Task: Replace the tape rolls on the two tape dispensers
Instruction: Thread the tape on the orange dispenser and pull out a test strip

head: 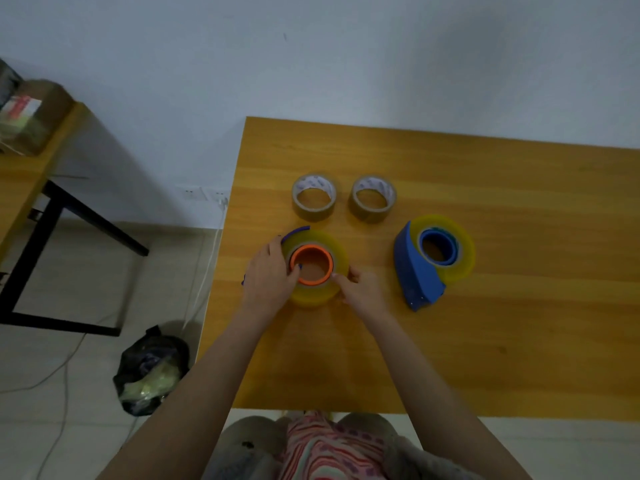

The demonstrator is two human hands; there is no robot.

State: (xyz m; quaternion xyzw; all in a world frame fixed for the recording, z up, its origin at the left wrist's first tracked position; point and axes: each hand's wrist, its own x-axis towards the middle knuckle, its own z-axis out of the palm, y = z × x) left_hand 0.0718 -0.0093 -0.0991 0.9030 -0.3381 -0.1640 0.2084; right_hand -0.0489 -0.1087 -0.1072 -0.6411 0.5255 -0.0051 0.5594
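Observation:
A tape dispenser with an orange hub and a purple-blue body holds a yellowish clear tape roll on the wooden table. My left hand grips its left side, thumb at the orange hub. My right hand holds the roll's right front edge. To the right lies a blue tape dispenser with a yellowish clear roll on its blue hub. Behind stand two brown tape rolls: the left brown roll and the right brown roll.
The table's left edge runs close to my left hand. On the floor to the left sits a black plastic bag, with white cables and a wall socket nearby. A second table with a cardboard box stands far left.

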